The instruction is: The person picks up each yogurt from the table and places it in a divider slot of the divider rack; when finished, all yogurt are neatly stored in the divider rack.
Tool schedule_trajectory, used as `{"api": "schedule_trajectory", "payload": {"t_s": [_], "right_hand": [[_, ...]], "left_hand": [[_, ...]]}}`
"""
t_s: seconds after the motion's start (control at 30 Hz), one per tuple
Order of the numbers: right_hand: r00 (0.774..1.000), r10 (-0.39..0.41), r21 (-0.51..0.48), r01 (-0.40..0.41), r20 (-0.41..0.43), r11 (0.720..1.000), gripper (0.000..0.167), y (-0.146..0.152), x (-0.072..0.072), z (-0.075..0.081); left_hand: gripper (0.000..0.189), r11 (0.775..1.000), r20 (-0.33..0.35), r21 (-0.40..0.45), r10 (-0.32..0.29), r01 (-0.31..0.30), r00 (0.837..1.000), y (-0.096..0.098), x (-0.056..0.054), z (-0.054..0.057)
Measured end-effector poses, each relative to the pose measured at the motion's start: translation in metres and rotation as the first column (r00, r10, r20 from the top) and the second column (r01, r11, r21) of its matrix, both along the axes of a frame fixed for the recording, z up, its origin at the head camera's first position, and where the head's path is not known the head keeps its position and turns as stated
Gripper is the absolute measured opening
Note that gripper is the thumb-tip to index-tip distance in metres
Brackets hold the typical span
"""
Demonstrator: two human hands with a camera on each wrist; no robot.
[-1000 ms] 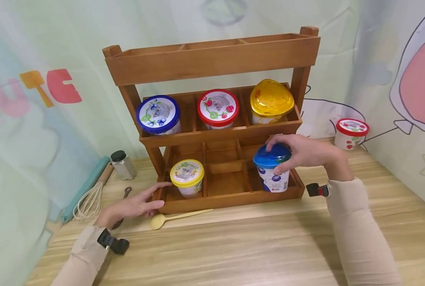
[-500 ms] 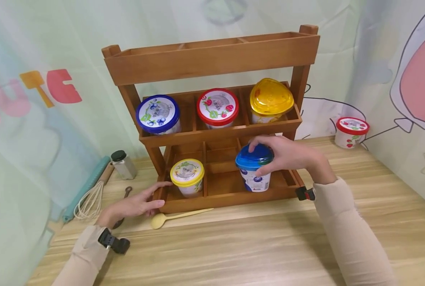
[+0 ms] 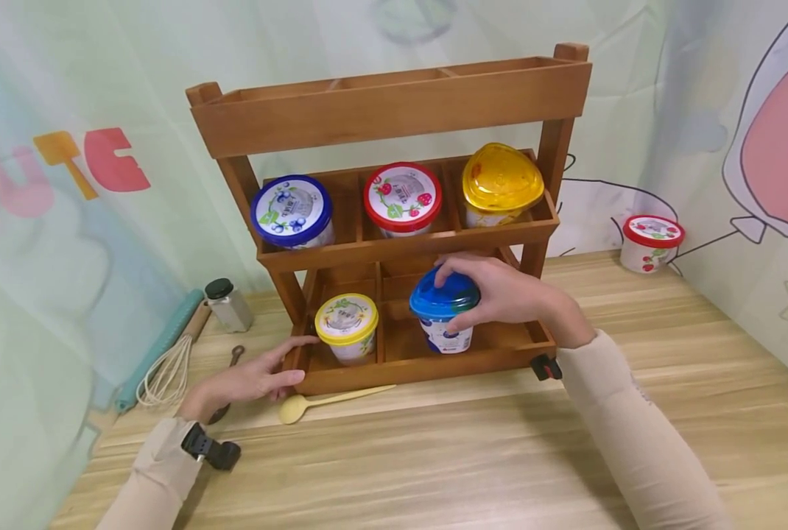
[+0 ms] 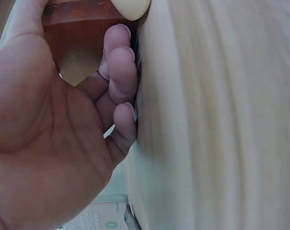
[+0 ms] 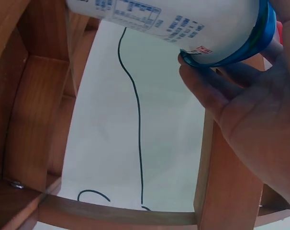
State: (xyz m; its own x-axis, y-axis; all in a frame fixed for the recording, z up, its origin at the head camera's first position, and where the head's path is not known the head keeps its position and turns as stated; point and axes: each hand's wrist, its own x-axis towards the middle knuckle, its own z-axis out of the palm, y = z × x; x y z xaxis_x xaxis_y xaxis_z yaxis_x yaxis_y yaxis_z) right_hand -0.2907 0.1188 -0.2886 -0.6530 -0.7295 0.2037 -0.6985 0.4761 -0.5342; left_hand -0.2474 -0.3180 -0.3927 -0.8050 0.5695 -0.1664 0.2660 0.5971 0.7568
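My right hand (image 3: 493, 291) grips a yogurt cup (image 3: 447, 335) by its blue domed lid (image 3: 442, 298). Blueberry prints mark the white cup, which is upright over the middle lower compartment of a brown wooden rack (image 3: 394, 114). Its lower part fills the top of the right wrist view, with fingers bent at the lid's edge. At the rack's lower left end rests my left hand (image 3: 255, 379), index fingertip at the rim. Seen in the left wrist view, its other fingers are loosely bent near the tabletop. Beside it, a yellow-lidded cup (image 3: 347, 324) sits in the left lower compartment.
The middle tier holds a blue-lidded cup (image 3: 294, 210), a red-lidded cup (image 3: 403, 197) and a cup with a yellow domed lid (image 3: 502, 180). Another red-lidded cup (image 3: 651, 243) stands right. A yellow spoon (image 3: 334, 400), whisk (image 3: 165, 375), jar (image 3: 230, 305) and teal rolling pin (image 3: 158, 350) lie left.
My right hand has moved the blue-domed cup left, from the right lower compartment to the middle one. The left hand has stayed at the rack's end.
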Motion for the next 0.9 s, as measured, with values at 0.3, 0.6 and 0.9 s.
{"api": "schedule_trajectory", "payload": {"t_s": [0.3, 0.6, 0.9], "right_hand": [[1.000, 0.022, -0.031, -0.022, 0.001, 0.999, 0.056, -0.011, -0.002, -0.008], [0.999, 0.036, -0.034, -0.036, -0.003, 0.999, 0.055, -0.018, -0.011, -0.023], [0.999, 0.028, -0.001, -0.028, 0.016, 1.000, 0.055, -0.023, -0.017, -0.037]], "left_hand": [[0.059, 1.000, 0.000, 0.015, -0.004, 0.004, 1.000, -0.002, -0.003, -0.004], [0.059, 1.000, 0.010, 0.026, -0.003, 0.003, 1.000, -0.001, -0.002, -0.003], [0.059, 1.000, 0.017, 0.029, -0.009, 0.008, 1.000, -0.001, -0.002, -0.002]]}}
